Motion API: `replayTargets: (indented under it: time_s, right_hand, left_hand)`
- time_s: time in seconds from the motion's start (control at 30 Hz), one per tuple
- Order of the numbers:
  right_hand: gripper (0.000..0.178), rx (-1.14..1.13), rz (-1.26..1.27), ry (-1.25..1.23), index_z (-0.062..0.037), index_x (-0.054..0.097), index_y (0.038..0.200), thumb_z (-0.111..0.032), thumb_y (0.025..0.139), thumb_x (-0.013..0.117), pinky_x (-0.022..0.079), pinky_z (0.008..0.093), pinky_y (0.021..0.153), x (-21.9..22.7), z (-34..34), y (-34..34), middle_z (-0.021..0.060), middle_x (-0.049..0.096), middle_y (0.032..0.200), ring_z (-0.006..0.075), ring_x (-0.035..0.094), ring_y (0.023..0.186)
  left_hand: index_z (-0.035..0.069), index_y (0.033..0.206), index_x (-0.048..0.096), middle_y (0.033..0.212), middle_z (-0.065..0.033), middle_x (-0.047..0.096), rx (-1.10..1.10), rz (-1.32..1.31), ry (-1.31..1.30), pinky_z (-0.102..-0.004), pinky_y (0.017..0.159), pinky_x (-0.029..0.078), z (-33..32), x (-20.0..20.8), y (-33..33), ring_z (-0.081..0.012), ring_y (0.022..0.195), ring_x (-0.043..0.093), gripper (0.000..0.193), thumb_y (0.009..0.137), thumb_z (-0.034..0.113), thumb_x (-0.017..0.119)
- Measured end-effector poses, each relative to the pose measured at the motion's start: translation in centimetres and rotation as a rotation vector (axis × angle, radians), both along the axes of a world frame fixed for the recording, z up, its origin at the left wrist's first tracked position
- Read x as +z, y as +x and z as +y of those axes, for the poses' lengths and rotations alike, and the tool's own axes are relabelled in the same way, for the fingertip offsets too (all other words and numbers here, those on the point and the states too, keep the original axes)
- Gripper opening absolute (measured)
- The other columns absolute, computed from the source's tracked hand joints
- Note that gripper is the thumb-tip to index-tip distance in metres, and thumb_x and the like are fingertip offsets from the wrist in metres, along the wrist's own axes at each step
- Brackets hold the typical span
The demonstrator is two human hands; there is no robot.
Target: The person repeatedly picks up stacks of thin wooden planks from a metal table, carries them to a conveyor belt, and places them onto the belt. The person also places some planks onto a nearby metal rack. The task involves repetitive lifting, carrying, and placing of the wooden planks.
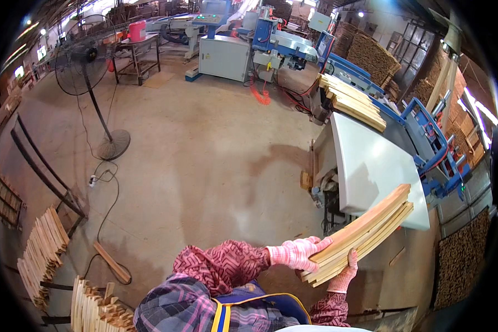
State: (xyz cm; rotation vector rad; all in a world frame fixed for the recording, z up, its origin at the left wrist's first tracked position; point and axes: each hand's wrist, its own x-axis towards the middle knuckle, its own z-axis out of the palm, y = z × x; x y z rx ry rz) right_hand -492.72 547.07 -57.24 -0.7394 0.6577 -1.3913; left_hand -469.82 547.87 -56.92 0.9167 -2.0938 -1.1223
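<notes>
Between my gloved hands is a stack of curved wooden slats, several pieces lying flat against each other. My left hand, in a pink and white knit glove, grips the near left end from the side and top. My right hand clasps the stack's near edge with the thumb up along the wood; its other fingers are hidden underneath. The far end of the stack reaches over the pale grey machine table; whether it rests on the surface I cannot tell.
More slats lie at the table's far end, beside a blue machine frame. Wooden pieces and another pile stand at my left. A pedestal fan, its cable and a loose slat are on the floor.
</notes>
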Motion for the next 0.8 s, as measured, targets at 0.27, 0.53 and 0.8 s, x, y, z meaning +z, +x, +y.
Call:
replayTargets:
  time_s: [0.27, 0.53, 0.8]
  right_hand:
    - [0.070, -0.114, -0.095, 0.015, 0.0046, 0.043, 0.140, -0.032, 0.089, 0.072, 0.049, 0.0457, 0.103, -1.7, 5.1, 2.3, 0.0204, 0.060, 0.125, 0.0349, 0.061, 0.114]
    - [0.055, -0.461, -0.070, 0.139, 0.0041, 0.049, 0.136, -0.015, 0.090, 0.072, 0.058, 0.0405, 0.090, -6.3, 16.1, 1.6, 0.0165, 0.066, 0.116, 0.0281, 0.068, 0.101]
    - [0.059, -0.554, -0.097, 0.151, 0.0021, 0.048, 0.137, -0.019, 0.088, 0.074, 0.058, 0.0428, 0.089, 1.1, 7.5, -2.2, 0.0176, 0.064, 0.119, 0.0313, 0.067, 0.102]
  left_hand:
    - [0.015, 0.158, 0.026, 0.134, -0.0182, 0.054, -0.006, -0.084, 0.106, -0.0365, 0.098, 0.050, 4.1, 2.1, 2.9, -0.0283, 0.122, 0.057, 0.095, 0.081, 0.040, 0.076]
    - [0.012, 0.154, 0.036, 0.134, -0.0110, 0.061, -0.004, -0.041, 0.578, -0.0337, 0.105, 0.044, 15.1, -1.3, 1.5, -0.0184, 0.122, 0.057, 0.083, 0.087, 0.043, 0.074]
    - [0.002, 0.155, 0.026, 0.131, -0.0170, 0.056, -0.177, -0.012, 0.267, -0.0294, 0.070, 0.058, 4.0, 6.9, -1.3, -0.0216, 0.086, 0.070, 0.096, 0.081, 0.037, 0.076]
